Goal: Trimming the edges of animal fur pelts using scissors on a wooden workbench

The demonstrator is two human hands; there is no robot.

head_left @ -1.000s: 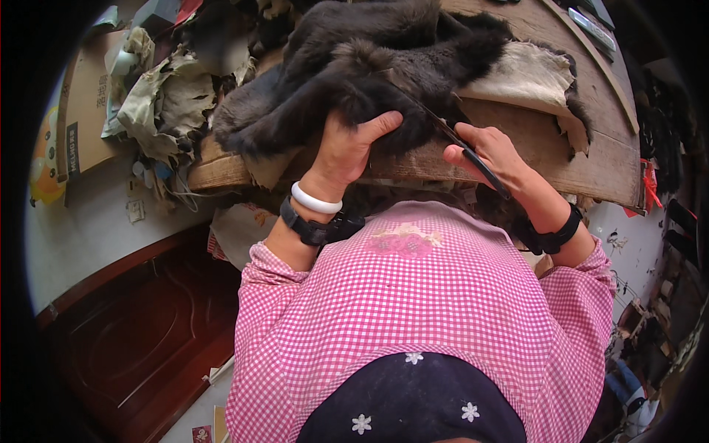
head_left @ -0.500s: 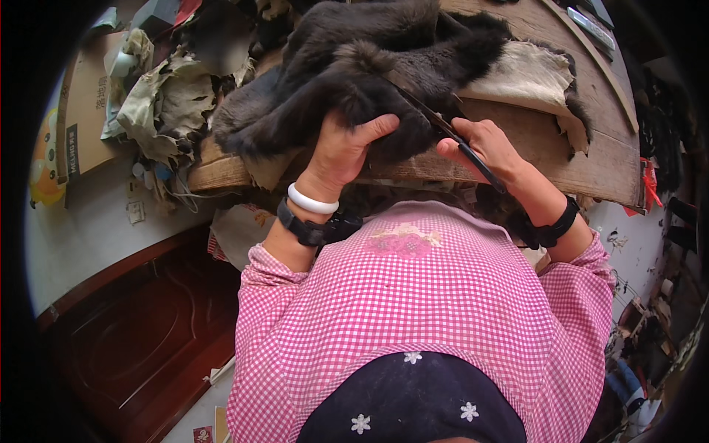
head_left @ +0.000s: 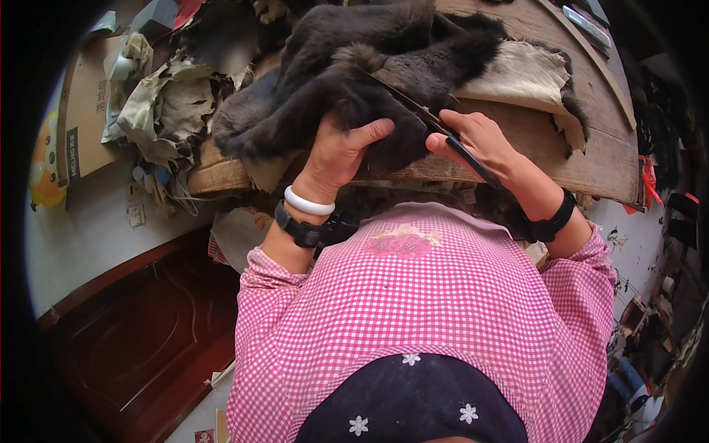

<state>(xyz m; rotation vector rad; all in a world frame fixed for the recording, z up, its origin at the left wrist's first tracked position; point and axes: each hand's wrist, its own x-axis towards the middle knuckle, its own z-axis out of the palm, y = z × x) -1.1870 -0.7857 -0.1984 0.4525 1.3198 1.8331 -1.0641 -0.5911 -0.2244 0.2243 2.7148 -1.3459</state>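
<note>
A dark brown fur pelt (head_left: 310,88) lies bunched over the near edge of a wooden table. My left hand (head_left: 341,151) is closed on its near edge, thumb on top and the other fingers hidden beneath the fur. In my right hand (head_left: 473,144) is a long, thin black-handled tool (head_left: 473,161). Its narrow metal part slants up and left across the fur, and the far end is lost in the hair, so its exact kind cannot be made out.
The wooden table (head_left: 509,125) has a pale, skin-side-up hide (head_left: 517,74) at right and a remote control (head_left: 587,31) at its far right. Ragged pale hide scraps (head_left: 173,111) and a cardboard box (head_left: 92,111) stand at left. A red cloth-like item (head_left: 650,184) hangs beside the right corner.
My right hand and the tool have shifted slightly left, with the metal part further along the fur. My left hand keeps its grip and has moved only a little.
</note>
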